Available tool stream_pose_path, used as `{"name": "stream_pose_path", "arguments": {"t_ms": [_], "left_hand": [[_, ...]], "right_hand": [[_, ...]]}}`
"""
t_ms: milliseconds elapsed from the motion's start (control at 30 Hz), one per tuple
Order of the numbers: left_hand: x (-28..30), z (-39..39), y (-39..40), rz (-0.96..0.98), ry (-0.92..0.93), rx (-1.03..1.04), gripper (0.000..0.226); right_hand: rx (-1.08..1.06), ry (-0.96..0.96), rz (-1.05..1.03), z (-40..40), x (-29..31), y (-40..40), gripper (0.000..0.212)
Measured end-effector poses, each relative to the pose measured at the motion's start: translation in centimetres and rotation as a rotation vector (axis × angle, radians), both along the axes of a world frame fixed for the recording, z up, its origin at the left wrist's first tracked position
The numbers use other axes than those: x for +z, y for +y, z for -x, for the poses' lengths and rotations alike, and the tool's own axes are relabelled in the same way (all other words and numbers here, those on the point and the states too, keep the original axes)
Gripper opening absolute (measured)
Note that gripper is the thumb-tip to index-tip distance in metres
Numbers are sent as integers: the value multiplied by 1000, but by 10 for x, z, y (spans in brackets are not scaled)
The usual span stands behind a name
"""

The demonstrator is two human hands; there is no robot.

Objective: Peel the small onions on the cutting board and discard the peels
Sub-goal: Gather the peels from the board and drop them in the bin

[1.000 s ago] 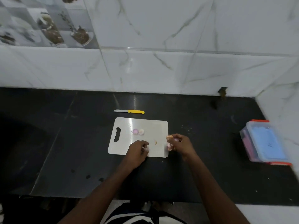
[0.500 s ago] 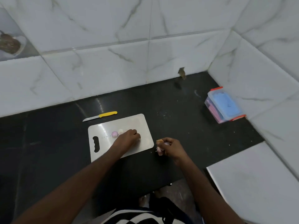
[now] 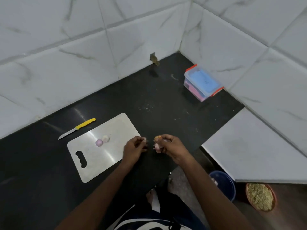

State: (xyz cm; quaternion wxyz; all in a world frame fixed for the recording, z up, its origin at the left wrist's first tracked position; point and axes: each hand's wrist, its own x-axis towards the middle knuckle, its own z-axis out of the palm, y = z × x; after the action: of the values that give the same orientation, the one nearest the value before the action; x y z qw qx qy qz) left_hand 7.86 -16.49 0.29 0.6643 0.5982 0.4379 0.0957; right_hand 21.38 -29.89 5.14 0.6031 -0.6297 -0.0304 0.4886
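Pale and skinless, two onions (image 3: 102,140) already lie mid-board on the cutting board (image 3: 93,161), while just right of it our right hand (image 3: 169,146) pinches gathered peels (image 3: 157,143), perhaps an onion too, and our left hand (image 3: 133,149) curls around something small, discarding still ahead.

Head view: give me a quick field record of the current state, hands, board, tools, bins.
left hand: over the board's right edge, fingers pinched on a small pale bit
right hand: off the board, holding onion peels
cutting board: on black counter, two peeled small onions touching each other
knife: yellow handle, on counter behind board, untouched
plastic container: blue lid, by right wall
blue bucket: on floor, lower right; contents unclear
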Motion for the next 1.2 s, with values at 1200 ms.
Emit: {"name": "stream_pose_path", "arguments": {"t_ms": [1200], "left_hand": [[-154,-292,-514,114,461,-628,15]], "right_hand": [[-961,272,303,-139,-194,-518,11]]}}
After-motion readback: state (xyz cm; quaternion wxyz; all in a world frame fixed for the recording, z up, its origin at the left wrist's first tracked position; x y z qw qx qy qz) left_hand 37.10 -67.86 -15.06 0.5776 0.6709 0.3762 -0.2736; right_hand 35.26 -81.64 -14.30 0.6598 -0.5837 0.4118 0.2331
